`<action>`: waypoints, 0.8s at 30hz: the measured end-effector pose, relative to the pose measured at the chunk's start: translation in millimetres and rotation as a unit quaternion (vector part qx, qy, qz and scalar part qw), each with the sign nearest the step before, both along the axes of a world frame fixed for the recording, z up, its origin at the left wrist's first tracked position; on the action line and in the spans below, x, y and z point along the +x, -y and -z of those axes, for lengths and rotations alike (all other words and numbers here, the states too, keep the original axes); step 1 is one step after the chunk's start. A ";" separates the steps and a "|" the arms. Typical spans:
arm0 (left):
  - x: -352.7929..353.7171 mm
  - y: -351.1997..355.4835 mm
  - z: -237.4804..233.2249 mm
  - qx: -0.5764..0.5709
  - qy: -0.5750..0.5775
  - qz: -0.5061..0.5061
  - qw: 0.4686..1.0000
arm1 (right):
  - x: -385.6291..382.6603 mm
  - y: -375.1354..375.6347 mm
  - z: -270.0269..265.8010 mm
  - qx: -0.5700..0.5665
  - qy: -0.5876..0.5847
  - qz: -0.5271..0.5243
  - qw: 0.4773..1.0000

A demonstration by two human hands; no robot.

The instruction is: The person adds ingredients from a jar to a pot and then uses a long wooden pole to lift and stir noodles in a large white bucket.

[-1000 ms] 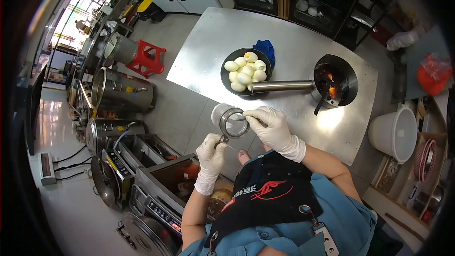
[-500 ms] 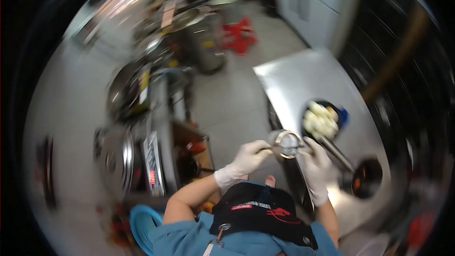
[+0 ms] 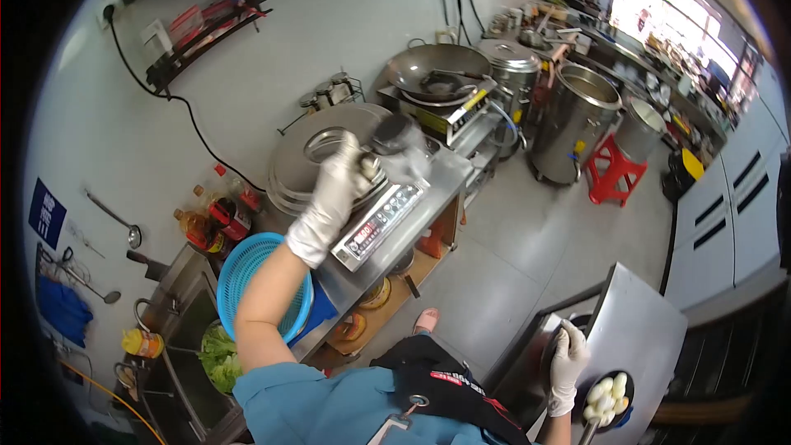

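Note:
My left hand (image 3: 333,189), in a white glove, is raised over the induction cooker, fingers closed around a small shiny metal object (image 3: 368,169) blurred by motion. A clear vessel with a black round top (image 3: 395,133) shows blurred just beyond the fingers. Below lies the lit control panel (image 3: 382,222), with a large lidded steel pot (image 3: 284,156) behind it. My right hand (image 3: 568,367), also gloved, is low at the right beside the steel counter (image 3: 638,313), its fingers curled together; what they hold, if anything, is hidden. Near it, a black pan (image 3: 630,386) holds pale, egg-like pieces (image 3: 607,395).
A blue basket (image 3: 247,268) stands by the sink (image 3: 185,367), where leafy greens (image 3: 221,358) lie. Sauce bottles (image 3: 224,213) line the wall. Further back are a wok (image 3: 441,66), a tall steel pot (image 3: 581,115) and a red stool (image 3: 616,171).
My view has swung left. Both hands were together at a metal-rimmed cup; now they are far apart, the left over the cooker and the right by the counter.

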State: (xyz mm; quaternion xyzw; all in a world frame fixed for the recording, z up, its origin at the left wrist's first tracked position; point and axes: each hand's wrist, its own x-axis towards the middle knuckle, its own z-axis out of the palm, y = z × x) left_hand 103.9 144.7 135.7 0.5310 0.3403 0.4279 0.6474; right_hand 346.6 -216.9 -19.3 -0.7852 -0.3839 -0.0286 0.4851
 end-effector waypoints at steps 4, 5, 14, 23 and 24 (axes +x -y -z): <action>-85.9 -142.5 11.4 0.090 0.019 -0.115 0.989 | 13.3 -57.4 5.5 -0.051 0.047 -0.045 0.997; -103.4 -171.5 11.5 0.096 -0.018 -0.158 0.983 | 15.9 -70.8 6.4 -0.059 0.035 -0.047 0.997; -189.9 -401.3 93.6 -0.011 -0.074 -0.261 0.963 | 36.4 -189.2 38.2 -0.178 -0.006 -0.049 0.983; -204.4 -508.7 188.1 -0.128 -0.081 -0.285 0.947 | 40.0 -258.8 49.1 -0.229 0.043 -0.083 0.969; -203.5 -510.6 190.4 -0.130 -0.084 -0.285 0.946 | 40.1 -262.5 53.9 -0.234 0.047 -0.083 0.968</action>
